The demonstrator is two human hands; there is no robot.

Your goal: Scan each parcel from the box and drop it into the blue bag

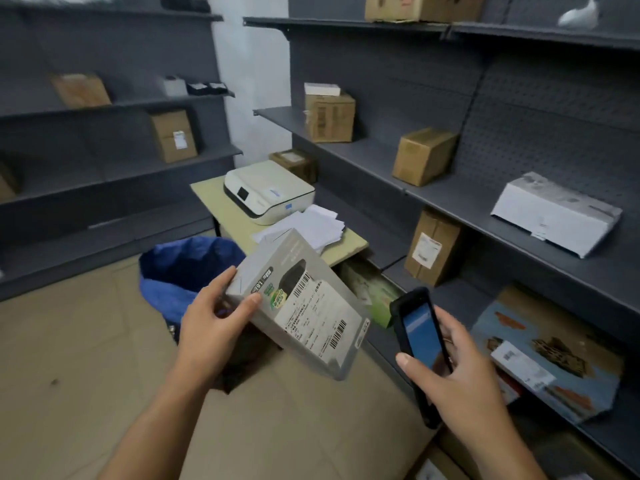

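My left hand (211,323) grips a grey retail-box parcel (304,303) by its left end, tilted, with its white shipping label and barcodes facing up. My right hand (453,372) holds a black handheld scanner (420,344) with a lit blue screen, just right of the parcel and not touching it. The blue bag (180,271) stands open on the floor beyond my left hand, beside the small table. A large cardboard box (294,410) lies below my hands, its flaps spread.
A small beige table (221,209) carries a white printer (268,192) and loose papers. Grey shelving runs along the left wall and the right wall (450,202), holding several cardboard and white boxes. Tan floor lies at the left.
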